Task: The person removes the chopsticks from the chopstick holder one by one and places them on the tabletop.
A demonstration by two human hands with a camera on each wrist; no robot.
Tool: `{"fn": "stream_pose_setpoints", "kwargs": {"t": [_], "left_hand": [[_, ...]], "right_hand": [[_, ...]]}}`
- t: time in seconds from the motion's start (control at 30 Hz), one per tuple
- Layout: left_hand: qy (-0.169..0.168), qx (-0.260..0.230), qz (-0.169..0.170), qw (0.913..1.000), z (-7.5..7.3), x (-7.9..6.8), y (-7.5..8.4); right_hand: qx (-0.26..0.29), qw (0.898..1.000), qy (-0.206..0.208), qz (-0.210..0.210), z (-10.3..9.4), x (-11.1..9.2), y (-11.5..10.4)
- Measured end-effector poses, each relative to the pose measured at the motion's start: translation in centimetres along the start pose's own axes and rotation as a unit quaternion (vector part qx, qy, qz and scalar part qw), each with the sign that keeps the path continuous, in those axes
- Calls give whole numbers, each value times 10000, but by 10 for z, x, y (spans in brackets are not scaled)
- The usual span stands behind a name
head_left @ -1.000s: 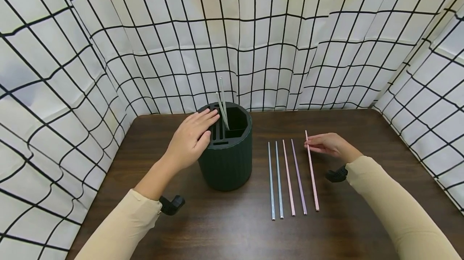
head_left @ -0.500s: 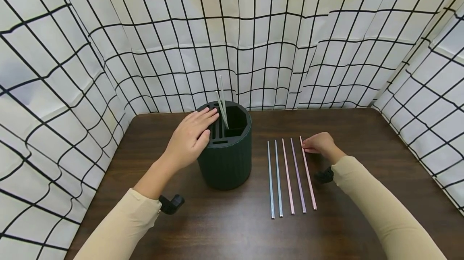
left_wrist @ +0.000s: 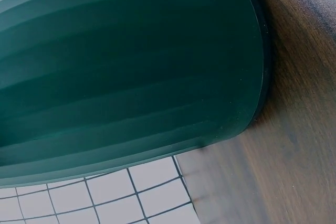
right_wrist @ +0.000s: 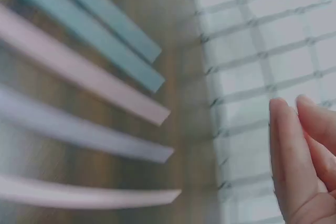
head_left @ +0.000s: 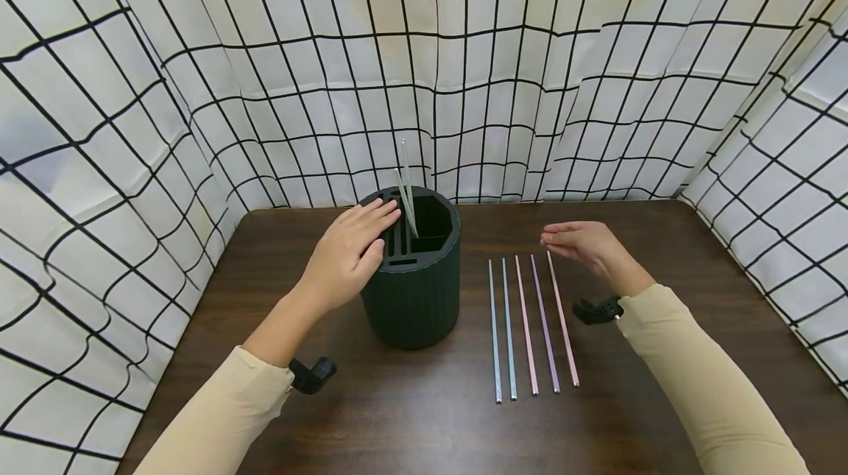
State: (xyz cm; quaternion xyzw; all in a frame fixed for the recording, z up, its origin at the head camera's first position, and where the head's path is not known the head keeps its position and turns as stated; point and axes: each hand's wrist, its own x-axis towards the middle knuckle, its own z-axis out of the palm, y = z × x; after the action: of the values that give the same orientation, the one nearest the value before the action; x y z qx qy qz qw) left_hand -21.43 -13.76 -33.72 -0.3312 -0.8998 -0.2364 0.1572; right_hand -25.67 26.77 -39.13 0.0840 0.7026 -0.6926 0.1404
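one side steadied, the other neatly in line

from where i stand, the left hand (head_left: pixel 350 247) lies across the slotted left part of the dark green holder (head_left: pixel 414 309), probably to keep it from shifting; its grip is spread flat, clasping nothing. the right hand (head_left: pixel 589 245) hangs just beyond the far ends of the row, its fingers straight and close together, thumb near them, with nothing in that grip.

the row lies on the desk (head_left: pixel 411 423), right of the holder: two blue sticks (head_left: pixel 509 329), an inner pink stick (head_left: pixel 526 325), a purple stick (head_left: pixel 545 323) and an outer pink stick (head_left: pixel 562 319). they sit apart, nearly parallel, their ends roughly level, which looks meant to keep each one separate. two pale sticks (head_left: pixel 409 199) lean in the holder's large compartment, propped by its wall, i'd guess.

the desk is dark brown wood grain with a soft sheen near the front edge of my view. white cloth (head_left: pixel 497 55) with a black grid hangs behind and on both sides, gently rippled.
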Motion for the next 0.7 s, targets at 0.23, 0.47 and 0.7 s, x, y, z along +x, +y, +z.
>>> {"fn": "stream_pose_setpoints", "kwargs": {"t": [0.23,0.47,0.7], "left_hand": [[17,4,17,10000,-1,0,2],[27,24,48,10000,-1,-2,0],[11,40,75,10000,-2,-2,0]], "right_hand": [[1565,9826,318,-950,45,-12,-45],[1068,9788,282,-1727,100,-25,-69],[-189,9805,-128,-1952,137,-34,-88]]}}
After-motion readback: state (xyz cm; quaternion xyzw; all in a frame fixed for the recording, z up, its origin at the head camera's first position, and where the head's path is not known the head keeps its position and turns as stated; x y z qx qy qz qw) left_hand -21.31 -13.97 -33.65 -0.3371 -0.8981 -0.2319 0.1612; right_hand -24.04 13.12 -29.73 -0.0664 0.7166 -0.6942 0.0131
